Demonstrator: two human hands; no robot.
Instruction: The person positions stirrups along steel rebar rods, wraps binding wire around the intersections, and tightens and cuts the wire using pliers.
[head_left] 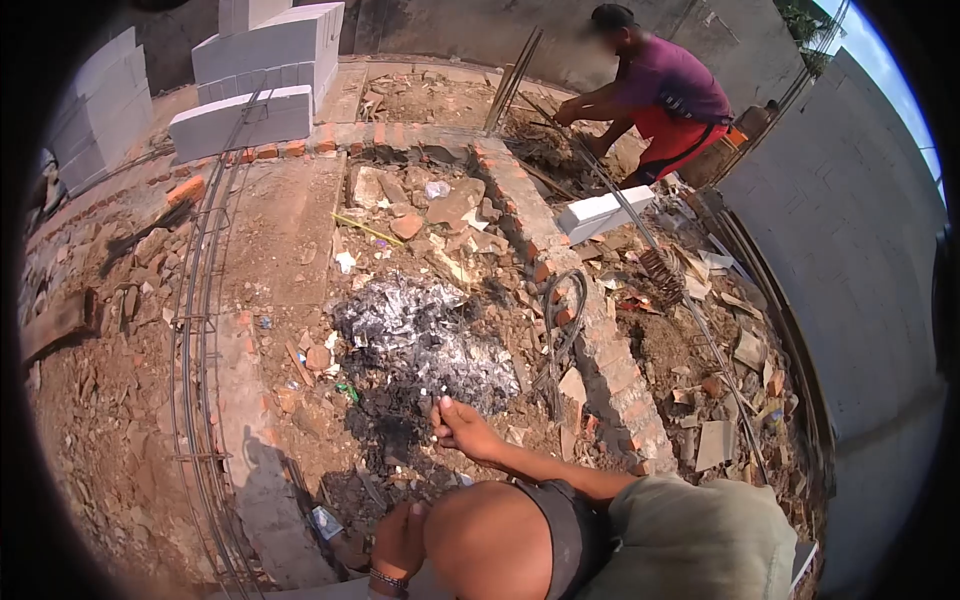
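Observation:
My right hand is raised in front of my bent knee, above a patch of grey and black ash. Its fingers are curled and pinched together, with a small white thing at the fingertips, too small to name. Against the left side of the knee lies my left hand, with a bracelet at the wrist. It seems to hold nothing, though the knee partly hides its fingers.
A person bends at the far right, hands at a long steel bar. A rebar cage runs along the left. Brick footing crosses the rubble, with a wire coil beside it. White blocks stand behind; a grey wall rises right.

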